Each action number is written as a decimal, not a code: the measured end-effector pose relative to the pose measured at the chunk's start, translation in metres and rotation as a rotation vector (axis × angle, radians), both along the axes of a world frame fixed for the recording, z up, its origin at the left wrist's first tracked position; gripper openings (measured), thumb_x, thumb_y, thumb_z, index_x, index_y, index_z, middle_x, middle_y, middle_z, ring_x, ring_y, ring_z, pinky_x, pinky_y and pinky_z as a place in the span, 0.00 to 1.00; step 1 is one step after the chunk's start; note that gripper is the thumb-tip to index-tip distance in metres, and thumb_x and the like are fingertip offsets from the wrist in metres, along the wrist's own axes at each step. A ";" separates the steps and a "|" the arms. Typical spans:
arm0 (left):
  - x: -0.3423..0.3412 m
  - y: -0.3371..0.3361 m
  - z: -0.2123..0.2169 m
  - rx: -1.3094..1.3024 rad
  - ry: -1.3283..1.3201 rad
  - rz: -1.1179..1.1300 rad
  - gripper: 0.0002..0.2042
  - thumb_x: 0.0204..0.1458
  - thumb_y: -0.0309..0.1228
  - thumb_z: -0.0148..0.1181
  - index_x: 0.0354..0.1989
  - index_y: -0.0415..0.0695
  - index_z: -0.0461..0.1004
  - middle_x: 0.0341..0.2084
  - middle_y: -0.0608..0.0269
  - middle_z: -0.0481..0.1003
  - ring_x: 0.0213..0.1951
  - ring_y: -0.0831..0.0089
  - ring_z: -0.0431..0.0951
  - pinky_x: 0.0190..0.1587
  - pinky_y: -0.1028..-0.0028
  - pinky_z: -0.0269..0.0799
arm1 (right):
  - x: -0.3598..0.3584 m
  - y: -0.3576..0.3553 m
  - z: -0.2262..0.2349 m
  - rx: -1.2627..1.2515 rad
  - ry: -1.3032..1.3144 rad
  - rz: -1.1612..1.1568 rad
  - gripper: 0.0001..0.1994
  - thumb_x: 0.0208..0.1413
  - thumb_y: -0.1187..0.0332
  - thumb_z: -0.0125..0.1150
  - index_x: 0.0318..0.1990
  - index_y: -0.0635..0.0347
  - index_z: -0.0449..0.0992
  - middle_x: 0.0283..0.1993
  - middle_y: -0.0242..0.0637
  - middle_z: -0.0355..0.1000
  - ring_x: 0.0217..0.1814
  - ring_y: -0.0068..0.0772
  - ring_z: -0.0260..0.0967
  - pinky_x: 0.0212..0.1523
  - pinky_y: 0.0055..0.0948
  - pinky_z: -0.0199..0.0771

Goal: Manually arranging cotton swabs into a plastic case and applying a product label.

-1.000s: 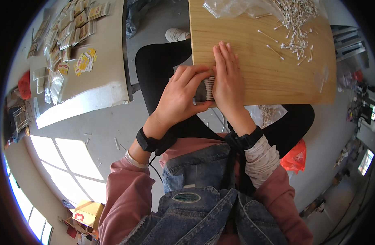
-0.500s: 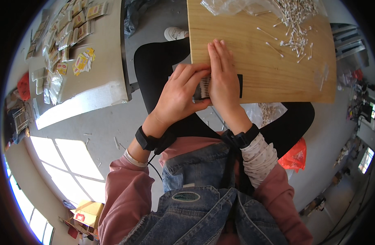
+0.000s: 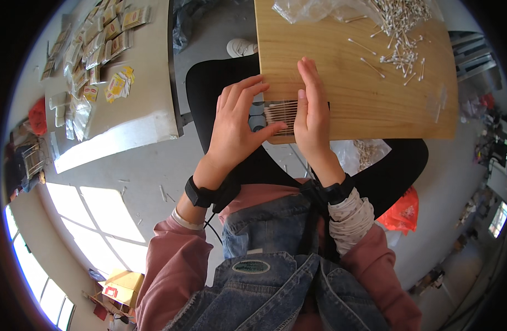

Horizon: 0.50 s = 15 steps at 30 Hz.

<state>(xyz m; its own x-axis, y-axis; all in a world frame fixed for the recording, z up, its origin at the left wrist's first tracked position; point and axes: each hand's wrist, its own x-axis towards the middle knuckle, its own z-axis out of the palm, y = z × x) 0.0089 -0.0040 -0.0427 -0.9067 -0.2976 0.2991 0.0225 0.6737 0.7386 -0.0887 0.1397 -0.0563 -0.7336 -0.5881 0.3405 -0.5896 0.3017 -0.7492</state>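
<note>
Okay, so here's how we'd handle this bit. The row of cotton swabs (image 3: 280,112) lies at the near left corner of the wooden desk (image 3: 352,71), sticks running side to side, right between our hands. Our left hand (image 3: 232,126) is open and curved, fingertips up by the far side of the row, thumb reaching over its near edge. Our right hand (image 3: 313,117) is open too, stood on edge with the fingers together, covering the right end of the row. We can't really tell how firmly that palm meets the swab ends, since it hides them.

The way we see it, that right palm works best as a flat wall: square to the sticks, light pressure, because thin sticks would probably roll or bow if we shoved. The left ends look a touch uneven to us, so small taps beat one big squeeze. We'd bring left thumb and fingers in evenly from both sides, otherwise the row could fan out. Also, mind those grey rounded shapes (image 3: 257,122) just left of the row; sticks might catch there. The loose swab pile (image 3: 401,33) is well apart, so no crowding.
</note>
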 end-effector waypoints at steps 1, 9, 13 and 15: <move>0.004 -0.001 -0.003 0.064 -0.038 0.079 0.29 0.45 0.34 0.75 0.55 0.39 0.71 0.55 0.53 0.73 0.56 0.53 0.71 0.60 0.60 0.65 | -0.001 0.006 0.000 -0.078 -0.071 -0.038 0.24 0.67 0.80 0.45 0.71 0.63 0.61 0.75 0.48 0.58 0.78 0.48 0.54 0.75 0.42 0.57; -0.001 0.054 0.004 -0.155 -0.116 0.219 0.30 0.60 0.30 0.56 0.70 0.35 0.59 0.70 0.47 0.61 0.75 0.50 0.52 0.75 0.49 0.43 | 0.014 0.024 0.004 -0.571 -0.635 -0.160 0.24 0.76 0.60 0.38 0.70 0.68 0.60 0.74 0.50 0.59 0.78 0.40 0.54 0.76 0.42 0.55; -0.005 0.075 -0.004 -0.298 -0.234 0.118 0.40 0.63 0.51 0.53 0.73 0.31 0.53 0.74 0.42 0.53 0.76 0.48 0.48 0.75 0.47 0.40 | 0.017 0.024 0.005 -0.561 -0.665 -0.122 0.25 0.76 0.58 0.38 0.70 0.68 0.59 0.74 0.51 0.58 0.78 0.43 0.53 0.76 0.43 0.55; -0.002 0.075 -0.010 -0.365 -0.299 0.106 0.45 0.62 0.59 0.49 0.72 0.28 0.52 0.74 0.39 0.52 0.76 0.48 0.48 0.75 0.48 0.40 | 0.017 0.025 0.005 -0.581 -0.671 -0.116 0.25 0.76 0.58 0.38 0.71 0.68 0.59 0.74 0.51 0.57 0.78 0.43 0.53 0.76 0.42 0.55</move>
